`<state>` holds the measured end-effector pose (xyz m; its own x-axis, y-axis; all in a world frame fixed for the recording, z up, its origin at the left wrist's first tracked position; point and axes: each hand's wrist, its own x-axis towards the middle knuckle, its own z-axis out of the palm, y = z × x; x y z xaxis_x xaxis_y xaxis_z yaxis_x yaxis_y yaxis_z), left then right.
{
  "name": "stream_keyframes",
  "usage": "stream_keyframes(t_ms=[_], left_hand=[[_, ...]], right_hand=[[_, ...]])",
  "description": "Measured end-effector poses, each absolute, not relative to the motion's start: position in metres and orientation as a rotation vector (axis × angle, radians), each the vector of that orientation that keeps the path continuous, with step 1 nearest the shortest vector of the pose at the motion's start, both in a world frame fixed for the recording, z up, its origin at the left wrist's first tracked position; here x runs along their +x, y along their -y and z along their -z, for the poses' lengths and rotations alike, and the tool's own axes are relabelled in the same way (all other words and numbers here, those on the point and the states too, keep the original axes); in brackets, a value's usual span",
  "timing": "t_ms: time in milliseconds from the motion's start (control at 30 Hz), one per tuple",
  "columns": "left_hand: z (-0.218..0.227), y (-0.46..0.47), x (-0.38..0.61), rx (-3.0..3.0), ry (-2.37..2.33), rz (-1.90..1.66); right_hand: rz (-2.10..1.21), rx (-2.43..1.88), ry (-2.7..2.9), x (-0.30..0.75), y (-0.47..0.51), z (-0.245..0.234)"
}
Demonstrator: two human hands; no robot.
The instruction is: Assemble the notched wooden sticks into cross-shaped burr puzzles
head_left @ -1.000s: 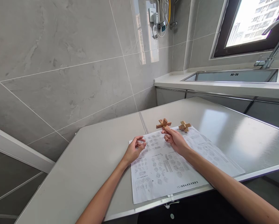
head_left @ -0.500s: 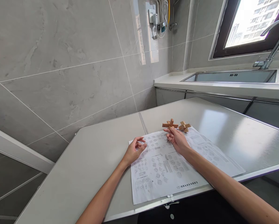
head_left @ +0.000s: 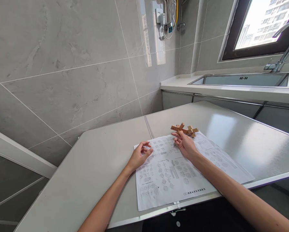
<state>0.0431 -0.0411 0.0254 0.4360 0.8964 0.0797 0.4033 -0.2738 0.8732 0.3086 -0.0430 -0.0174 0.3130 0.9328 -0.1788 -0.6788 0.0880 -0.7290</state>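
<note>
My left hand [head_left: 140, 156] rests on the left edge of a printed paper sheet [head_left: 156, 201], fingers loosely bent and thumb apart, with nothing in it. At the sheet's far edge, my right hand [head_left: 186, 145] has its thumb and fingertips at a wooden burr puzzle [head_left: 175, 128] made of crossed brown bars. The puzzle is tilted and appears pinched there, though the exact contact is partly hidden. Just right of it lies a second, lighter wooden puzzle [head_left: 192, 130], close to or touching the first one. Rows of small puzzle drawings cover the sheet.
The pale folding table [head_left: 105, 161] has a seam across it and a metal latch [head_left: 174, 212] at its front edge. Tiled wall [head_left: 74, 80] borders the far left side. Behind the table stand a counter with a sink [head_left: 241, 80] and a faucet [head_left: 282, 54].
The wooden burr puzzle at my right hand has turned and shifted slightly right, nearer the lighter one. My left hand stays in place. The view has shifted a little.
</note>
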Motion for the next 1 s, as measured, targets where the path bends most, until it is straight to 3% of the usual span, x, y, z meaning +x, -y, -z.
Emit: stream_keyframes(t_ms=[533, 767, 1000], left_hand=[[-0.024, 0.04, 0.043, 1.919, -1.112, -0.75], [-0.024, 0.039, 0.045, 2.008, -1.135, -0.705], [-0.023, 0.039, 0.044, 2.015, -1.11, -0.698]], right_hand=[[-1.374, -0.964, 0.794, 0.288, 0.059, -0.002], [-1.063, -1.179, 1.508, 0.274, 0.07, -0.002], [-0.953, -1.207, 1.67, 0.273, 0.071, 0.0]])
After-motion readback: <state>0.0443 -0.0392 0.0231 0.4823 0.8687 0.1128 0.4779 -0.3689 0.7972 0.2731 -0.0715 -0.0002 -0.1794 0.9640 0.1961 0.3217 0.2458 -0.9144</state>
